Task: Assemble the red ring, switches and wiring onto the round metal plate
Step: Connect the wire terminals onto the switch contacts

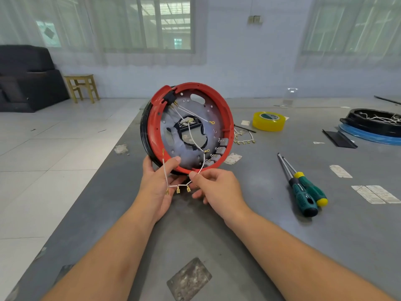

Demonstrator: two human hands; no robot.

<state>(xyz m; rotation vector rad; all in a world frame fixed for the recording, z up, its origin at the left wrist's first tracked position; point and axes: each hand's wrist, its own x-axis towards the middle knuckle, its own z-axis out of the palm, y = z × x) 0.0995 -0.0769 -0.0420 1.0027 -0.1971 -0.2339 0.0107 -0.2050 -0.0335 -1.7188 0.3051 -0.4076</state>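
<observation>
A round metal plate (191,129), grey with holes and a jagged central opening, stands tilted on edge. A red ring (227,118) sits around the plate's rim. Small grey switches (218,152) line the plate's lower right inside edge. White wiring (173,186) with brass terminals hangs below the plate.

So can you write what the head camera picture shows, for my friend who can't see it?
A person's left hand holds a round metal plate with a red ring upright over a grey table, while the right hand pinches a white wire harness with brass connectors. Two green screwdrivers and yellow tape lie to the right.
</observation>
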